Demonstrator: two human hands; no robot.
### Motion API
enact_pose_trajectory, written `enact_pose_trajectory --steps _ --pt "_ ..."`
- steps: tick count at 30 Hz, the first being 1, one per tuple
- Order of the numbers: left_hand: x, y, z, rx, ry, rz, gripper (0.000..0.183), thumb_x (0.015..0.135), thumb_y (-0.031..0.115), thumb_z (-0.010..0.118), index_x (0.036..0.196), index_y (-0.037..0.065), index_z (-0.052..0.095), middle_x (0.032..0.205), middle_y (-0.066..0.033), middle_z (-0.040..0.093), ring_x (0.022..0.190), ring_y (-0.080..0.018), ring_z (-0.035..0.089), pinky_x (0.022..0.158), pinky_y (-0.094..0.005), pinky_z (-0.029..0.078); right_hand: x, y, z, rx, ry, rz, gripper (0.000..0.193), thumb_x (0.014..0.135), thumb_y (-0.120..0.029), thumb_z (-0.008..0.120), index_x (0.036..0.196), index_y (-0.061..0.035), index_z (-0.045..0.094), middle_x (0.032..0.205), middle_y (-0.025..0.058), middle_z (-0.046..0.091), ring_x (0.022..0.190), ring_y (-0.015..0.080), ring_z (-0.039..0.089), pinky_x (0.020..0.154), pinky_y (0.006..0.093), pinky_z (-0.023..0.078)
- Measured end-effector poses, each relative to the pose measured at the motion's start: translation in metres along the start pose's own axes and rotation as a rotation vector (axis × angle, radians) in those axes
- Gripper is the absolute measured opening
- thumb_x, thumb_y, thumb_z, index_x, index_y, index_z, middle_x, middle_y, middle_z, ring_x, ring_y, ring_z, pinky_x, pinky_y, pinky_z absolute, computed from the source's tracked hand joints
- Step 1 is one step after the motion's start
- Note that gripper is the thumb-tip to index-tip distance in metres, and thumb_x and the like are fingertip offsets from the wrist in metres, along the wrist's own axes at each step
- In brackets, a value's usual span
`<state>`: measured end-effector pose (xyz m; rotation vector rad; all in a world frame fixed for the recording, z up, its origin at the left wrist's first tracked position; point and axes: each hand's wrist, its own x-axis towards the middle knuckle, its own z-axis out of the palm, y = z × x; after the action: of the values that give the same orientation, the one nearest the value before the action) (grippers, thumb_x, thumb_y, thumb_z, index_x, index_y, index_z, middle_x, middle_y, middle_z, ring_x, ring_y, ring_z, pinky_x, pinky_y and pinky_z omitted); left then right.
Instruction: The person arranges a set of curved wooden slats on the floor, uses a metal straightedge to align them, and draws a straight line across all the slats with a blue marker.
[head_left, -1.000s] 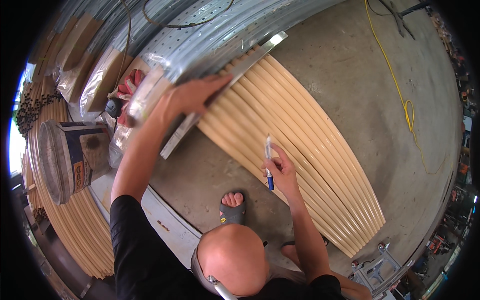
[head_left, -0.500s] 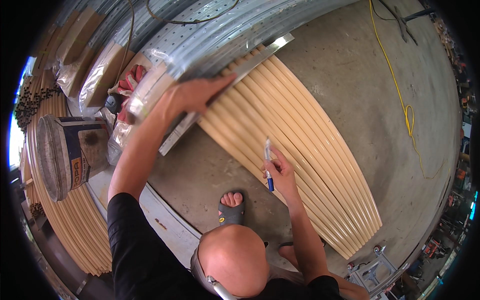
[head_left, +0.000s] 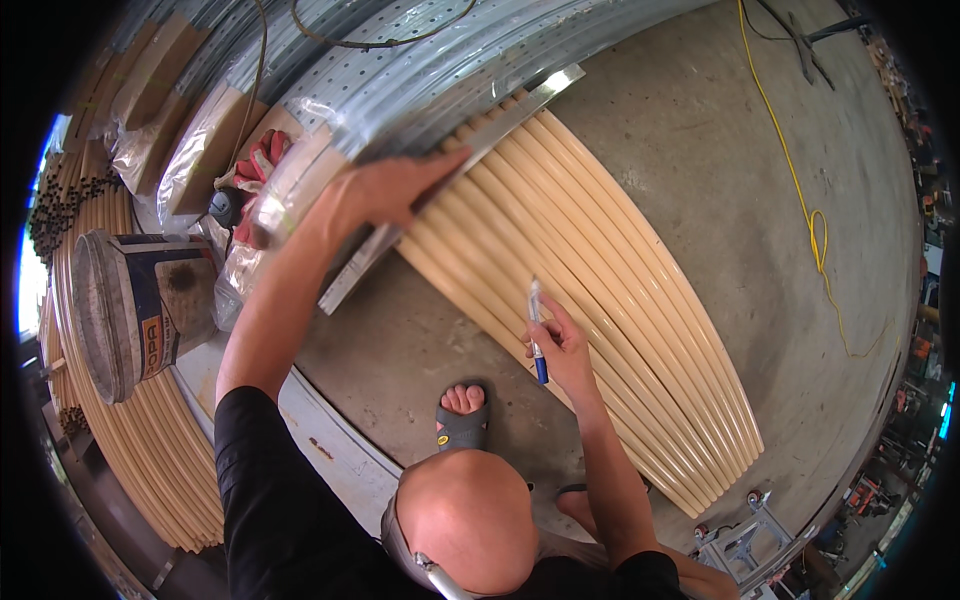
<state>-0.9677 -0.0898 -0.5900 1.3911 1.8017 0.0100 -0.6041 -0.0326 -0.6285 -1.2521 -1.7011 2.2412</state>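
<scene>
Left hand lies over a metal bar, which crosses the row of cream pipes; the fingers are too blurred to tell whether they grip its edge or merely press, but the placing seems meant to stop it sliding. Lower and to its right, the right hand pinches a marker (blue end toward the person, pale end pointing away), apparently held lightly for easy steering; whether its tip touches the pipes is unclear. Those pipes run from beneath the left hand past the right one. Left of the left hand sit red gloves and a bucket, probably set aside for elbow room.
</scene>
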Motion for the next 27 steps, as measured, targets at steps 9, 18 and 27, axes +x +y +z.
enact_pose_trajectory --steps 9,18,27 --pt "-0.002 -0.005 0.001 0.061 0.028 0.059 0.120 0.069 0.000 0.078 0.159 0.025 0.003 0.115 -0.0267 0.063 0.098 -0.0394 0.065 0.088 -0.0459 0.051 0.000 -0.004 0.001 0.031 -0.004 -0.004 0.044 0.096 -0.012 0.063 0.139 -0.0115 0.054 0.078 0.0047 0.065 0.066 0.0069 0.058 0.060 0.0230 0.048" --pt "0.000 -0.004 0.001 0.107 -0.002 0.010 0.122 0.068 -0.001 0.080 0.159 0.024 0.002 0.107 -0.0242 0.068 0.094 -0.0353 0.067 0.088 -0.0432 0.052 0.010 -0.018 -0.007 0.332 -0.138 -0.005 0.036 0.097 -0.015 0.058 0.130 -0.0009 0.057 0.086 0.0121 0.068 0.075 0.0175 0.065 0.070 0.0297 0.052" --pt "0.004 -0.007 0.000 0.106 -0.045 0.001 0.122 0.070 -0.005 0.077 0.158 0.028 -0.001 0.133 -0.0238 0.051 0.113 -0.0374 0.058 0.095 -0.0439 0.049 0.064 -0.048 0.009 0.545 -0.274 -0.291 0.052 0.095 -0.020 0.060 0.138 0.0045 0.044 0.105 0.0175 0.068 0.097 0.0249 0.067 0.087 0.0369 0.051"
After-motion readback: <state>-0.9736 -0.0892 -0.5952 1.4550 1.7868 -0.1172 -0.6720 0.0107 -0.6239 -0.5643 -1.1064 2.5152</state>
